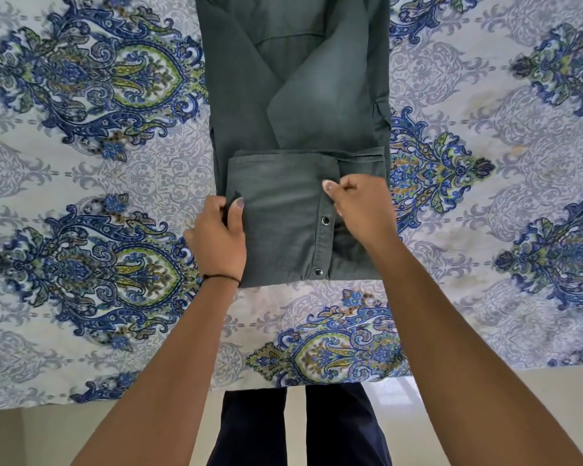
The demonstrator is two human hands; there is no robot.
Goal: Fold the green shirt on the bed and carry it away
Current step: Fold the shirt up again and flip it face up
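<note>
**A:** Where is the shirt right now?

**B:** The dark grey-green woven snap-front shirt [293, 95] lies flat along the middle of the bed, on the blue-and-white paisley sheet [81, 163]. Its sleeves are laid in over the body and its lower part is turned up toward the collar.

**A:** And the hands?

**B:** Both grip cloth. The left hand [217, 240] pinches the left edge of the turned-up panel, thumb on top. The right hand [360, 210] is curled on the panel's right side, beside the round metal snaps [324, 220].

**A:** How will it handle?

**B:** I'd judge it light, soft and limp. Lifted by one edge it would probably sag and spill its layers. The snap placket looks a little stiffer, so it makes a firmer line.

**A:** Best hold?

**B:** Pinch all the layers at both side edges for folding. For carrying, support it flat from beneath.
</note>
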